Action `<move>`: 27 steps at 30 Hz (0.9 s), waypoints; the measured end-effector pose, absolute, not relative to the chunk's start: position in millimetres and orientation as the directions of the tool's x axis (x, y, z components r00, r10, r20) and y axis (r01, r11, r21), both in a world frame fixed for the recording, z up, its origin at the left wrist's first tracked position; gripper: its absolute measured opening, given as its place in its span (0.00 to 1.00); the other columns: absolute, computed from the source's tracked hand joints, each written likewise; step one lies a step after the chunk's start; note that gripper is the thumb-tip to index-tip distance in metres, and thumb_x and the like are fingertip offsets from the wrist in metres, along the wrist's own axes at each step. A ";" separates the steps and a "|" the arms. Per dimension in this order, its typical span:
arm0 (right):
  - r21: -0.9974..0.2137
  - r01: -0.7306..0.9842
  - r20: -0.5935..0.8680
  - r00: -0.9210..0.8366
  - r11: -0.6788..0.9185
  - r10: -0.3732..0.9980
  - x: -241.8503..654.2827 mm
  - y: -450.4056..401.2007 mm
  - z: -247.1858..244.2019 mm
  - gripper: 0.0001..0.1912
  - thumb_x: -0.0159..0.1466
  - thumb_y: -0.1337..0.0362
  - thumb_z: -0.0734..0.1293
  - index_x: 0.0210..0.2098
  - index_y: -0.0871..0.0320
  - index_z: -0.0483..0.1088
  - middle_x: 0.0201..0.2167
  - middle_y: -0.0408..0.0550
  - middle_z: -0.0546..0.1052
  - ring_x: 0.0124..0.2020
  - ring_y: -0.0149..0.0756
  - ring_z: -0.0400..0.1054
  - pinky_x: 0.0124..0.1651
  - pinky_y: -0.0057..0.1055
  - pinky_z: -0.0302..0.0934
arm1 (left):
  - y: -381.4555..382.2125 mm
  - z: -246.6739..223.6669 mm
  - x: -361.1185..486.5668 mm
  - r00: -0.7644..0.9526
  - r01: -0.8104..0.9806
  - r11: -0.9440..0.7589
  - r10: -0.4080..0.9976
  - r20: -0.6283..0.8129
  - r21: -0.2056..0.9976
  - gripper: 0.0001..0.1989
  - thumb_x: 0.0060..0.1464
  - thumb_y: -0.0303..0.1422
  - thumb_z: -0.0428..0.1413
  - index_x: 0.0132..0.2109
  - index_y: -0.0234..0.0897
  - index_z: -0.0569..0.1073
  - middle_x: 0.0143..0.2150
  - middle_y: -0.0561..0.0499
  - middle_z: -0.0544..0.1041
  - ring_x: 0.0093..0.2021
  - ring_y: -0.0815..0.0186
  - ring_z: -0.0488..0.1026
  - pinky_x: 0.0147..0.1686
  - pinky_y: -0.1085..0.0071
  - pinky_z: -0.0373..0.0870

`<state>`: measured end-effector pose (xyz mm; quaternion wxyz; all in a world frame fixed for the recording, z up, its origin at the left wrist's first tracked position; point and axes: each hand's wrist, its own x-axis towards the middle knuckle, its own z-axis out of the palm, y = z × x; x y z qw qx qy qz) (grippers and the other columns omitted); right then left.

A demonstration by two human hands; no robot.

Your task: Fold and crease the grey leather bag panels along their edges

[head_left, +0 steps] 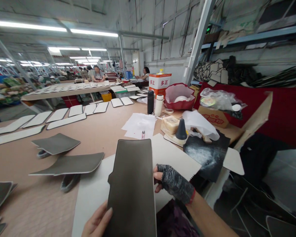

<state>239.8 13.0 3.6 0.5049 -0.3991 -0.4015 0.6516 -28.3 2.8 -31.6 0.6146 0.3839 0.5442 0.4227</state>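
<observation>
A long dark grey-brown panel (132, 184) with a pale edge and a small tab on its left side is held up in front of me. My left hand (98, 220), bare, grips its lower left edge with the thumb on the face. My right hand (171, 181), in a grey fingerless glove with a red cuff, has its fingertips at the right edge; part of them is hidden behind it. Beneath lies a white sheet (93, 197) on the table. To the left, a curved dark panel (71, 164) and another dark panel (56, 144) rest raised on grey rings.
White panels with dark edges (66, 121) lie in rows on the table (108, 126). Ahead are small pink snips (143, 134) on paper, a black bottle (150, 102), a white bottle (159, 105) and a dark cone (181, 130). A red bag (180, 95) stands behind.
</observation>
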 end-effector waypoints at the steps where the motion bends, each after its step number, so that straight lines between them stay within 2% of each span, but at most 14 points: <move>1: -0.933 -0.318 -0.117 -0.180 -0.171 0.977 239.2 14.3 1.2 0.14 0.53 0.57 0.66 0.28 0.63 0.68 0.25 0.47 0.72 0.27 0.31 0.68 0.26 0.27 0.65 | 4.4 -34.6 -29.9 0.066 -0.078 0.341 0.939 -0.337 0.937 0.23 0.40 0.46 0.60 0.44 0.39 0.75 0.42 0.48 0.79 0.47 0.51 0.72 0.52 0.55 0.64; 3: -0.947 -0.274 -0.122 -0.182 -0.169 0.976 236.6 16.7 -3.2 0.13 0.55 0.57 0.65 0.28 0.63 0.68 0.26 0.47 0.73 0.27 0.31 0.68 0.27 0.27 0.66 | 9.3 -40.3 -32.2 0.068 0.023 0.278 0.958 -0.278 0.960 0.25 0.41 0.46 0.59 0.46 0.38 0.73 0.45 0.46 0.77 0.49 0.51 0.70 0.52 0.55 0.64; 5: -0.959 -0.227 -0.131 -0.172 -0.169 0.976 232.0 18.9 -5.9 0.13 0.55 0.57 0.64 0.27 0.62 0.67 0.25 0.46 0.73 0.27 0.31 0.68 0.28 0.28 0.65 | 14.6 -42.4 -30.2 -0.004 0.208 0.123 0.992 -0.125 0.970 0.27 0.41 0.45 0.59 0.48 0.36 0.71 0.50 0.43 0.73 0.53 0.50 0.67 0.53 0.53 0.62; 8: -0.979 -0.116 -0.150 -0.140 -0.166 0.979 222.6 21.0 -5.6 0.13 0.55 0.56 0.63 0.25 0.61 0.66 0.23 0.44 0.72 0.24 0.30 0.67 0.27 0.27 0.64 | 18.8 -32.2 -15.8 -0.038 0.502 -0.144 0.981 0.188 0.853 0.23 0.45 0.43 0.56 0.48 0.37 0.70 0.52 0.41 0.69 0.54 0.51 0.64 0.54 0.50 0.60; 11: -0.987 -0.030 -0.154 -0.120 -0.159 0.981 212.5 21.0 -0.3 0.12 0.55 0.57 0.63 0.24 0.60 0.65 0.21 0.43 0.71 0.22 0.29 0.66 0.26 0.27 0.63 | 19.5 -7.4 8.3 0.049 0.617 -0.300 0.937 0.345 0.728 0.15 0.48 0.41 0.53 0.41 0.38 0.72 0.45 0.43 0.71 0.48 0.53 0.67 0.49 0.53 0.62; 13: -0.991 0.012 -0.137 -0.111 -0.137 0.984 206.9 19.9 4.3 0.10 0.55 0.59 0.62 0.24 0.60 0.65 0.21 0.43 0.71 0.22 0.29 0.66 0.26 0.26 0.63 | 20.6 9.9 25.0 0.121 0.604 -0.307 0.947 0.296 0.735 0.12 0.51 0.42 0.52 0.35 0.38 0.70 0.37 0.46 0.72 0.40 0.58 0.69 0.42 0.60 0.66; 15: -0.992 0.090 -0.097 -0.097 -0.089 0.991 202.7 18.6 8.3 0.09 0.56 0.60 0.60 0.24 0.59 0.64 0.20 0.42 0.70 0.22 0.30 0.66 0.26 0.27 0.62 | 23.3 21.5 38.9 0.232 0.542 -0.237 0.964 0.128 0.807 0.13 0.54 0.42 0.48 0.30 0.38 0.67 0.28 0.51 0.69 0.31 0.63 0.68 0.32 0.68 0.65; 17: -0.985 0.170 -0.037 -0.098 -0.020 0.995 200.1 17.9 10.8 0.08 0.57 0.63 0.59 0.24 0.59 0.64 0.20 0.42 0.70 0.22 0.30 0.66 0.26 0.27 0.62 | 27.0 25.4 48.5 0.303 0.490 -0.141 0.953 -0.017 0.860 0.15 0.54 0.43 0.47 0.27 0.38 0.64 0.23 0.55 0.65 0.26 0.66 0.64 0.26 0.71 0.61; 23: -0.935 0.333 0.096 -0.092 0.121 0.991 197.1 18.2 10.3 0.09 0.58 0.65 0.58 0.23 0.59 0.64 0.21 0.42 0.69 0.25 0.30 0.63 0.30 0.28 0.58 | 35.9 18.0 50.9 0.362 0.384 -0.055 0.927 -0.095 0.922 0.14 0.53 0.43 0.49 0.27 0.38 0.62 0.23 0.56 0.64 0.26 0.68 0.62 0.27 0.73 0.59; 27: -0.950 0.281 0.108 -0.108 0.134 0.988 195.1 17.3 7.4 0.08 0.58 0.65 0.58 0.24 0.59 0.63 0.23 0.43 0.68 0.26 0.30 0.63 0.31 0.28 0.59 | 40.1 19.6 44.6 0.419 0.310 0.026 0.894 -0.161 0.950 0.12 0.53 0.40 0.48 0.27 0.37 0.63 0.22 0.57 0.64 0.24 0.69 0.62 0.25 0.74 0.58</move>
